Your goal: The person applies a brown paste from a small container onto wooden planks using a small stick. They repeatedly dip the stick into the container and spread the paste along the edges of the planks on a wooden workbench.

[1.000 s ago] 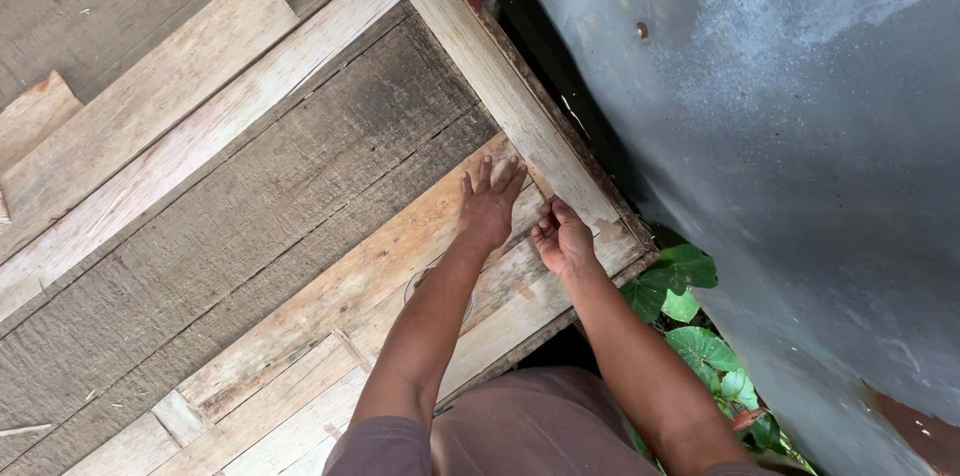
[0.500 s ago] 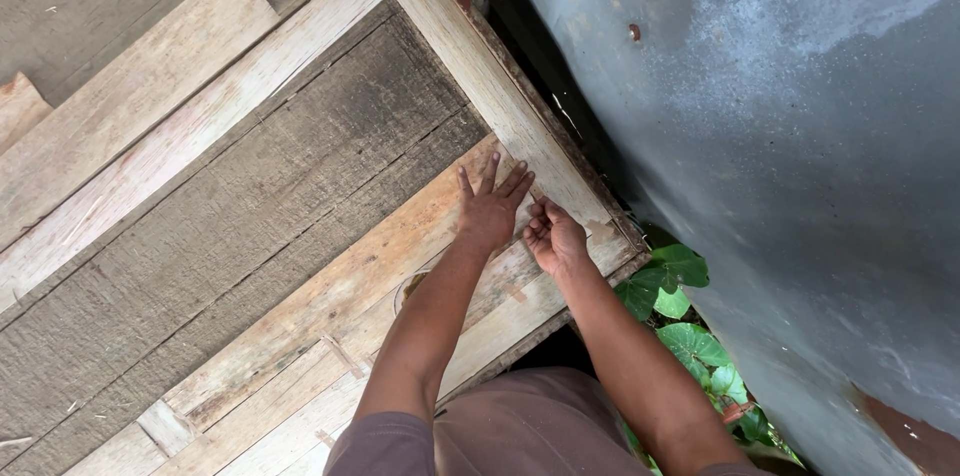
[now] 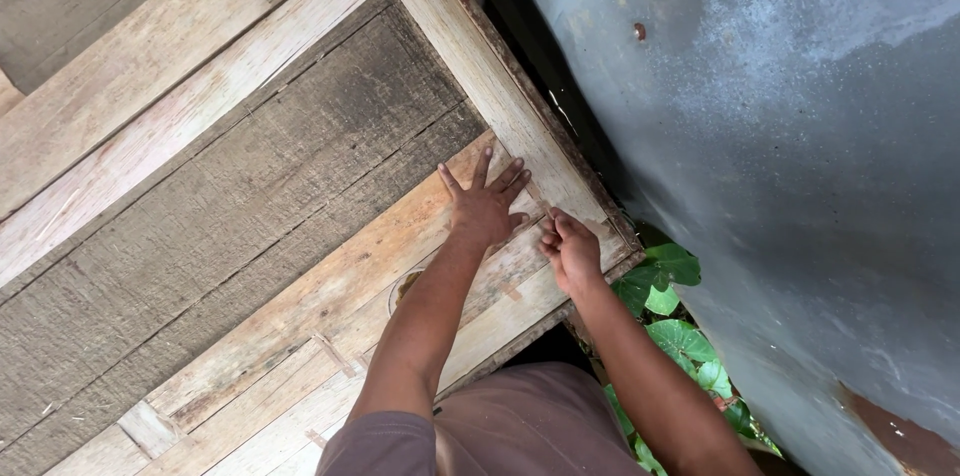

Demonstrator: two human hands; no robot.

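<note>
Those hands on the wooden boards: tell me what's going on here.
A person leans over a platform of wooden planks beside a grey metal sheet. The left hand lies flat, fingers spread, on a pale orange-tinted plank near the corner. The right hand is curled beside it, fingertips pinched at the joint by the pale edge board; whether it holds anything small cannot be told. Green leaves show below the platform's edge.
</note>
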